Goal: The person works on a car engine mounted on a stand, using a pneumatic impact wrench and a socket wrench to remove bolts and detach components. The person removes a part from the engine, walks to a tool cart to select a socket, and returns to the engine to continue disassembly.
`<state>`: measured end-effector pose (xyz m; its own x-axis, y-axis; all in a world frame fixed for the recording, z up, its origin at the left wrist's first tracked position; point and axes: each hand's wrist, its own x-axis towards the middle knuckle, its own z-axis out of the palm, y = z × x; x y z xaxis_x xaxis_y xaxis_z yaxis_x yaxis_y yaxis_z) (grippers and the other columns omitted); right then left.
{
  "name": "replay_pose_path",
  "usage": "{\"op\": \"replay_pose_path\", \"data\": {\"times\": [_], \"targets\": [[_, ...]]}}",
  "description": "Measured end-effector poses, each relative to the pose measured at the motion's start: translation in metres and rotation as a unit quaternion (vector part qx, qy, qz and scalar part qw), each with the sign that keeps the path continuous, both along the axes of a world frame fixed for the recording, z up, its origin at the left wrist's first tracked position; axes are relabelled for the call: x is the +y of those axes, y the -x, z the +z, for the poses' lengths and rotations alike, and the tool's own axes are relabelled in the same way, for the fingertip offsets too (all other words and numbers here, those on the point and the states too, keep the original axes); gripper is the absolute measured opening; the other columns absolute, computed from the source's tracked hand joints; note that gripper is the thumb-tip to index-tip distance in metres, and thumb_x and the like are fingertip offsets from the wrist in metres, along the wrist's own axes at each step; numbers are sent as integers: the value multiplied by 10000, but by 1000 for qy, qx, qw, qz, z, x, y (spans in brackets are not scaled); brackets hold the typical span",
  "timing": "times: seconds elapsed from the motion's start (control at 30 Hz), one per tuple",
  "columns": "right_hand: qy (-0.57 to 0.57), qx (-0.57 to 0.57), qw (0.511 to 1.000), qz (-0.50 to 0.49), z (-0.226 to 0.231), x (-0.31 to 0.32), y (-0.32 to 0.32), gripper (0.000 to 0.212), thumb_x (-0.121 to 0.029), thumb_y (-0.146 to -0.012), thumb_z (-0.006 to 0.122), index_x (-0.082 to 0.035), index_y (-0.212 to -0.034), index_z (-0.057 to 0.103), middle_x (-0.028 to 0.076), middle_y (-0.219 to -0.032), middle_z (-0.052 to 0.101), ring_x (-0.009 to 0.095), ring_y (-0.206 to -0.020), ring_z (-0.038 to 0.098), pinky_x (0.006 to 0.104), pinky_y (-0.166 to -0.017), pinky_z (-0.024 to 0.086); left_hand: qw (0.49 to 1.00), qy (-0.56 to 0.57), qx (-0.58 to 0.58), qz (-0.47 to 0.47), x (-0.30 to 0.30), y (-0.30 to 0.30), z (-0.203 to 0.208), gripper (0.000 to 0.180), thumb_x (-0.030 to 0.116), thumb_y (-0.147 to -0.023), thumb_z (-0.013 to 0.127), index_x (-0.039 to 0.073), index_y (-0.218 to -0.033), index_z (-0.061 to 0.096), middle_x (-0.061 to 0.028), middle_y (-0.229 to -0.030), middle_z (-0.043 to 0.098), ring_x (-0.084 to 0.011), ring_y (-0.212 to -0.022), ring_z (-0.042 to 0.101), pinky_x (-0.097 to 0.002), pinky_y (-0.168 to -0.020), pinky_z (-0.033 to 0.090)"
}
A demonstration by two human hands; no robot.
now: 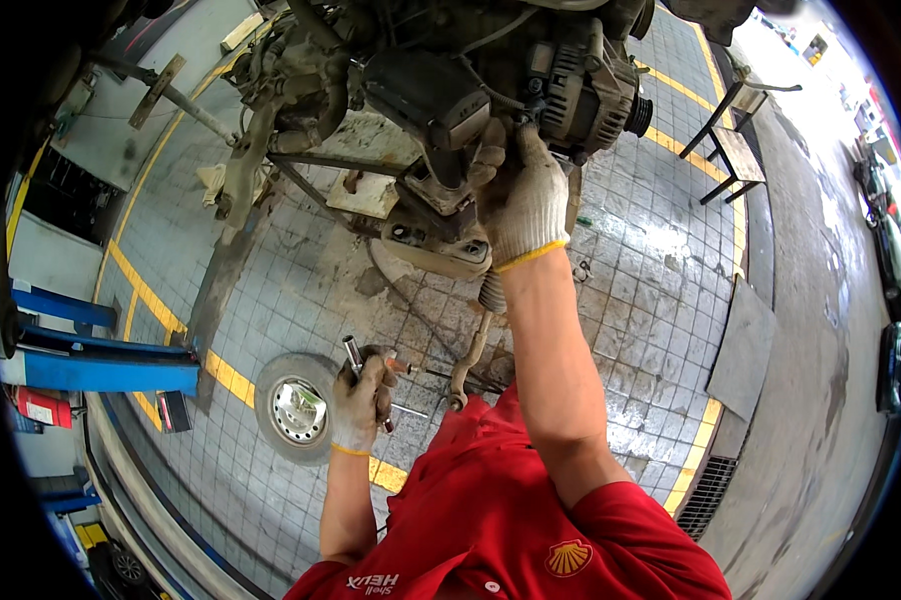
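Observation:
My right hand (533, 205), in a grimy white knit glove with a yellow cuff, reaches up into the engine beside the alternator (583, 100). Its fingers close around a spot by a small connector, and what they grip is hidden. To the left of the alternator sits a dark, boxy engine part (426, 95). Lower down, my gloved left hand (359, 398) is closed around a chrome socket wrench (353, 352). An orange-and-black handle (399, 367) and a thin metal rod (409, 410) also stick out from that hand.
Below the engine hangs a metal arm with a ball joint (466, 370). A wheel (298, 410) lies on the tiled floor at left, near blue lift arms (111, 370). At right stand a small wooden-topped stool (739, 158) and a floor grate (706, 495).

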<state>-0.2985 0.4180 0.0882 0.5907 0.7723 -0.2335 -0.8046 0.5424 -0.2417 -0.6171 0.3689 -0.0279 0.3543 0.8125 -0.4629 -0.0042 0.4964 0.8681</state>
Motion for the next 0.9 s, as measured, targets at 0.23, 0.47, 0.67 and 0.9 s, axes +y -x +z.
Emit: {"op": "replay_pose_path", "data": {"times": [0.23,0.47,0.67,0.9], "targets": [[12,-24,999,21,-1,3,-4,182,-239,-1116,568,-66,-1135,620,70,-920,709,133,-666,617,247,-550,520,1000,9,3,6,2,-7,0,311,332,-1040,682,55,-1178,649,-20,-746,625,-62,-430,405,-257,-376,248],[54,-43,998,-2,-5,4,-1,187,-257,-1100,611,-71,-1090,624,48,-883,666,120,-652,591,233,-503,496,999,36,-26,20,5,-2,-8,218,271,-1038,672,57,-1068,640,-72,-791,673,-63,-402,420,-256,-349,251],[-27,-1,999,19,-12,5,-4,219,-282,-1132,528,-82,-1168,613,54,-926,692,130,-698,615,244,-569,531,998,45,-33,30,3,-2,-10,193,271,-1025,680,81,-1048,654,-60,-773,663,-65,-402,426,-255,-352,266],[-17,-12,999,25,-9,6,-6,178,-268,-1119,569,-98,-1150,611,62,-907,711,137,-651,619,258,-521,511,998,49,-37,32,1,0,-11,278,305,-1017,709,53,-1123,660,-24,-720,609,-72,-416,404,-261,-371,257]]}}
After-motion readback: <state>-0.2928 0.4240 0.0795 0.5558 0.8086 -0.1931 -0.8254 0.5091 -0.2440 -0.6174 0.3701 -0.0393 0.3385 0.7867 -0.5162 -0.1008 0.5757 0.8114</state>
